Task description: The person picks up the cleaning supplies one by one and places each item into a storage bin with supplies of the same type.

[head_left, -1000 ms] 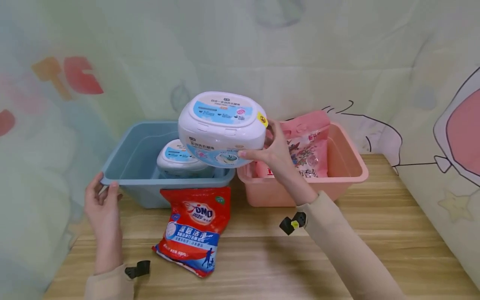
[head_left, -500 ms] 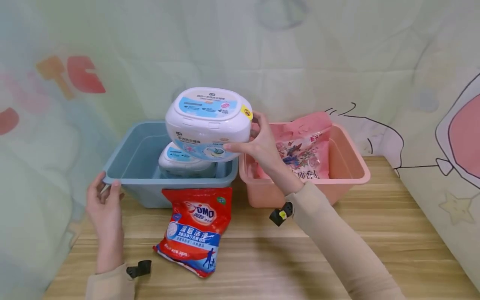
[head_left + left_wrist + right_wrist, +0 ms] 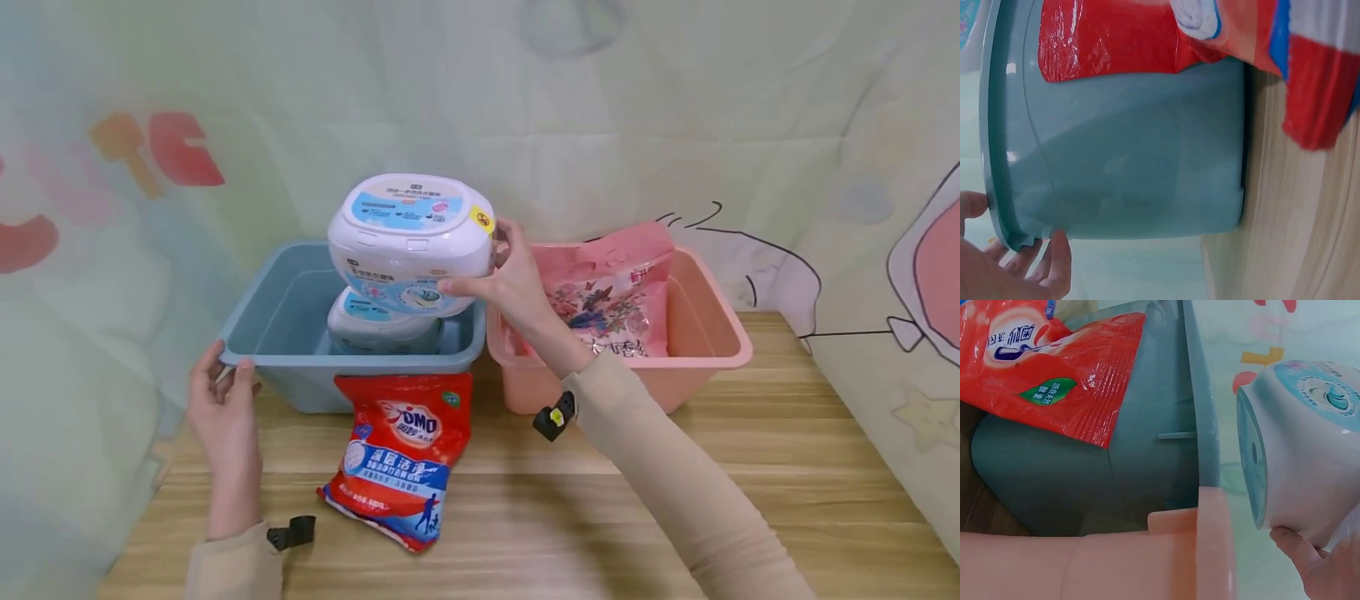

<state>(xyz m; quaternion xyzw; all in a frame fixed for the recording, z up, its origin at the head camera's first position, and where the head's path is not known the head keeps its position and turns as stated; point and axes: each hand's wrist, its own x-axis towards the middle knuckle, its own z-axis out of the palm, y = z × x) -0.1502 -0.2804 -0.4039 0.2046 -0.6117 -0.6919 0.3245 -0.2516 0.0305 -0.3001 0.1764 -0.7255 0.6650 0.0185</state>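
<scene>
Holding hand: right hand [image 3: 510, 283] grips the right end of the upper tub [image 3: 408, 242], thumb across the front label, other fingers behind it and partly hidden.
Rim hand: left hand [image 3: 228, 417] pinches the rim at the front left corner of the blue bin [image 3: 300, 362], fingers curled about the edge.
Upper tub: white, lid up, held above the right half of the blue bin; the right wrist view shows its base clear of that bin's rim.
Long axis: side to side, roughly parallel to the blue bin's front rim.
Nearer hand: the right; from its grip the tub extends leftward, over the middle of the blue bin. The left hand is well apart from the tub.
Lower tub [image 3: 382, 333]: inside the blue bin, right of its middle, partly covered from above; from where I stand, contact between the tubs cannot be told.
Red bag [image 3: 401, 458]: in front of the blue bin, on the table [image 3: 787, 433].
Pink bin [image 3: 697, 363]: just right of the blue bin, containing a pink bag [image 3: 633, 292] that rises above its rim.
</scene>
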